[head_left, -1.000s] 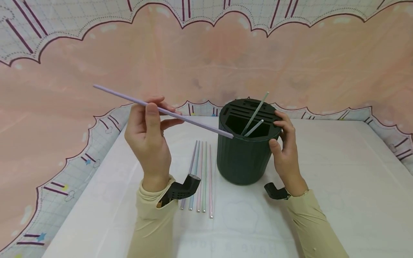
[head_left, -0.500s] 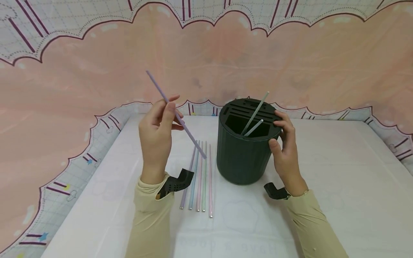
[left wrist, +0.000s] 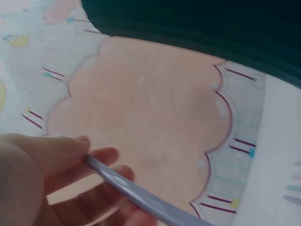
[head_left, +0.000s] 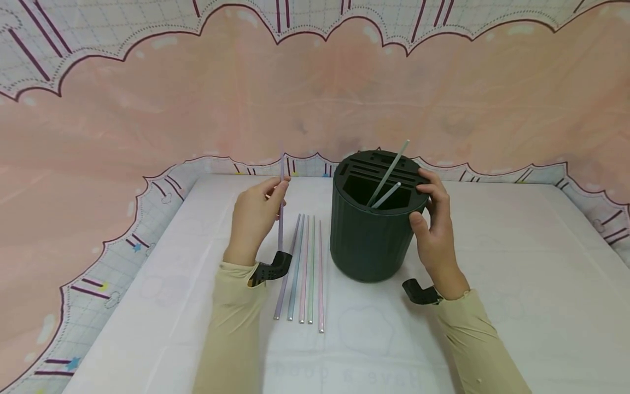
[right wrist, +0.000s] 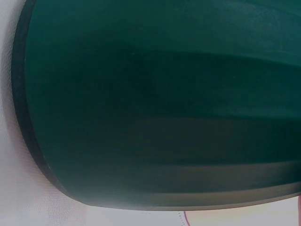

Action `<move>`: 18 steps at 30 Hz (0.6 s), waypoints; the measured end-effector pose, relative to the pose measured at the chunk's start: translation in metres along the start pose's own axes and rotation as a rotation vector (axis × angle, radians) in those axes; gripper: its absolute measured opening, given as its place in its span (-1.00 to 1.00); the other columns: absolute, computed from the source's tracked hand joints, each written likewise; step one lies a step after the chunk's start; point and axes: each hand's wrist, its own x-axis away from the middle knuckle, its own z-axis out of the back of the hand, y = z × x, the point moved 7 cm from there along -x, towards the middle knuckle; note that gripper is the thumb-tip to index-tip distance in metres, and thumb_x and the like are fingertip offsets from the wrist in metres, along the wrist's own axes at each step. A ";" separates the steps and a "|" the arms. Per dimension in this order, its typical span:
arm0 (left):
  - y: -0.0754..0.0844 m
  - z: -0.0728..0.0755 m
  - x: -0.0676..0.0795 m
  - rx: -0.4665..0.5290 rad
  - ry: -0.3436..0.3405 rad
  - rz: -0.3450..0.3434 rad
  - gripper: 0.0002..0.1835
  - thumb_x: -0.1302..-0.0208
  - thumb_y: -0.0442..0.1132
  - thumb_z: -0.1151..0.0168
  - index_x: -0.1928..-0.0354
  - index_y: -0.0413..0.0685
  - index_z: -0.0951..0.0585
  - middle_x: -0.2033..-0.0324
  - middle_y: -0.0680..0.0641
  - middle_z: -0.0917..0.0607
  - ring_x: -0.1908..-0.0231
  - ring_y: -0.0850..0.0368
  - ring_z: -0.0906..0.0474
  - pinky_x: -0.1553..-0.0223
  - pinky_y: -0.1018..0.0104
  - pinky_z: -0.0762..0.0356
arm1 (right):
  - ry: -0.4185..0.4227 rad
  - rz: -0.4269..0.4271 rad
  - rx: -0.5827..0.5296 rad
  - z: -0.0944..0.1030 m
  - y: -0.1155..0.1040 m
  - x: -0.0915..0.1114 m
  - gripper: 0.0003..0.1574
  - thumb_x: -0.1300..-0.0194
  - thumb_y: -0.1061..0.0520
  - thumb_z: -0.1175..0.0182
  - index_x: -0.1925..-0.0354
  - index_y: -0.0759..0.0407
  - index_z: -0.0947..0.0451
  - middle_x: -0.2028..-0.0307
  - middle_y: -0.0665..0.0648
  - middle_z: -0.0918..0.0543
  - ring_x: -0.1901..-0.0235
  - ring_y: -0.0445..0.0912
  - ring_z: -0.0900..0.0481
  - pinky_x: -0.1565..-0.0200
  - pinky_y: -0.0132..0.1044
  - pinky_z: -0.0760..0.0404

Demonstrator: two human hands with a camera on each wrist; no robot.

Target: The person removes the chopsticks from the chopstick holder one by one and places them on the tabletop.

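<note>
My left hand (head_left: 256, 221) pinches a slender purple chopstick (head_left: 281, 230) between thumb and fingers, to the left of the holder. It stands nearly upright in the head view, its lower end hidden behind the wrist camera. In the left wrist view the thumb (left wrist: 61, 153) presses against one end of the chopstick (left wrist: 141, 197). A dark green round holder (head_left: 369, 246) with a slotted top stands on the table. My right hand (head_left: 437, 235) grips its right rim, fingers on top and thumb on the side. A green chopstick (head_left: 394, 167) and a pale one (head_left: 387, 196) lean in its large opening.
Several pastel chopsticks (head_left: 302, 284) with silvery ends lie side by side on the white table (head_left: 517, 273), left of the holder. A black wrist camera (head_left: 273, 267) sits on the left wrist. A peach and white patterned cloth (head_left: 315, 98) hangs behind the table.
The purple chopstick has swung from slanting across toward the holder's rim to nearly upright. My left hand has moved right and down with it. The right hand and holder have stayed put.
</note>
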 end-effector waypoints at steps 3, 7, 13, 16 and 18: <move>-0.013 -0.011 -0.002 -0.104 -0.082 0.055 -0.61 -0.28 0.17 0.13 0.13 0.18 -0.59 0.54 0.11 -0.63 0.66 0.22 -0.50 0.56 0.24 -0.36 | -0.003 -0.003 0.007 0.000 0.000 -0.001 -0.13 -0.21 -0.29 0.04 -0.06 0.45 -0.09 -0.28 0.21 -0.10 -0.27 0.04 -0.03 -0.17 -0.17 -0.09; -0.030 -0.026 -0.003 -0.165 -0.189 0.126 -0.61 -0.30 0.14 0.15 0.04 0.20 -0.56 0.53 0.12 -0.63 0.66 0.21 -0.49 0.56 0.23 -0.36 | -0.003 -0.004 0.013 0.000 0.000 -0.001 -0.14 -0.22 -0.29 0.05 -0.06 0.44 -0.09 -0.28 0.21 -0.09 -0.27 0.04 -0.02 -0.18 -0.13 -0.08; -0.051 -0.042 -0.001 -0.233 -0.302 0.196 -0.62 -0.32 0.03 0.16 -0.01 0.12 -0.55 0.46 0.06 -0.65 0.57 0.16 -0.49 0.53 0.23 -0.37 | -0.002 0.003 0.014 0.001 0.001 -0.002 -0.14 -0.22 -0.29 0.05 -0.05 0.45 -0.09 -0.28 0.22 -0.10 -0.27 0.05 -0.03 -0.16 -0.11 -0.10; -0.059 -0.050 0.000 -0.237 -0.345 0.228 -0.61 -0.32 0.00 0.13 -0.09 0.09 -0.50 0.41 0.04 -0.66 0.57 0.16 -0.51 0.52 0.24 -0.37 | -0.004 0.003 0.016 0.001 0.002 -0.002 -0.14 -0.22 -0.29 0.05 -0.06 0.44 -0.09 -0.28 0.23 -0.10 -0.27 0.05 -0.03 -0.17 -0.13 -0.10; -0.065 -0.055 0.001 -0.235 -0.370 0.248 -0.59 -0.31 -0.03 0.10 -0.14 0.06 -0.45 0.39 0.03 -0.67 0.59 0.18 -0.51 0.53 0.26 -0.38 | -0.005 0.002 0.014 0.001 0.002 -0.003 -0.14 -0.22 -0.29 0.05 -0.06 0.44 -0.09 -0.28 0.22 -0.10 -0.27 0.05 -0.03 -0.17 -0.14 -0.10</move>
